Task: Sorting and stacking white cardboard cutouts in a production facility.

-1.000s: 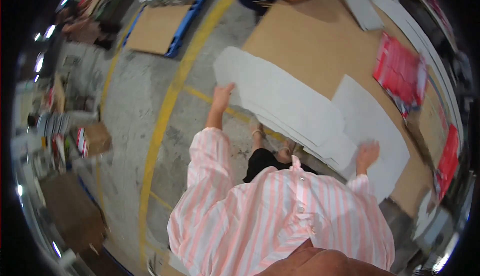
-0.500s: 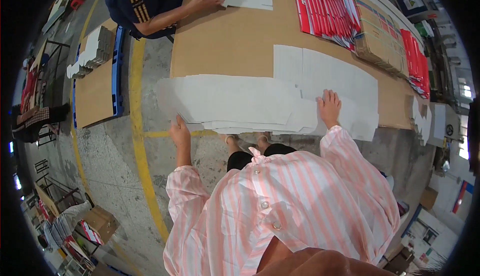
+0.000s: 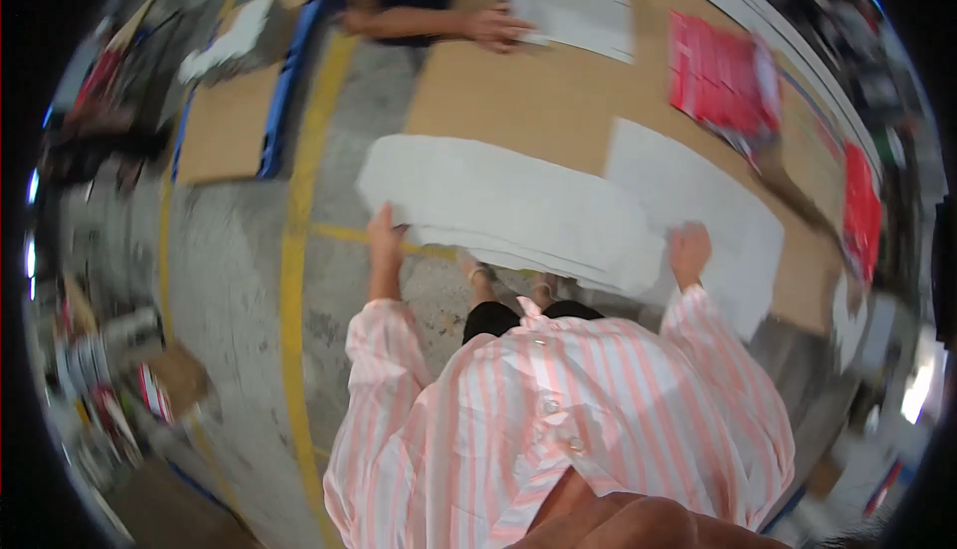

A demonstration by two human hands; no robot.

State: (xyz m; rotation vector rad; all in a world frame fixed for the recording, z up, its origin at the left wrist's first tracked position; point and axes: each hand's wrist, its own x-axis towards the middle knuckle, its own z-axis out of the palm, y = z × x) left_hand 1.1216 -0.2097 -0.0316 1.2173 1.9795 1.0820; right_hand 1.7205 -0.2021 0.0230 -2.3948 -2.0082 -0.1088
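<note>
White cardboard sheets (image 3: 498, 190) lie above a yellow-lined concrete floor (image 3: 234, 290), along the near edge of a brown surface (image 3: 518, 91) bearing red packets (image 3: 720, 76); the left hand (image 3: 385, 238) has its grip clamped on their edge, the right hand (image 3: 690, 252) is too blurred to tell.

Left hand (image 3: 384, 234) forward, thumb extended; right hand (image 3: 690, 252) well apart, fingers bent, blurred.

The wearer's own hands: two, left hand (image 3: 385, 233) at nine o'clock, right hand (image 3: 689, 248) at three. Red bundles (image 3: 726, 81): two, at two and three. Blue pallet (image 3: 282, 106) at ten: one.
</note>
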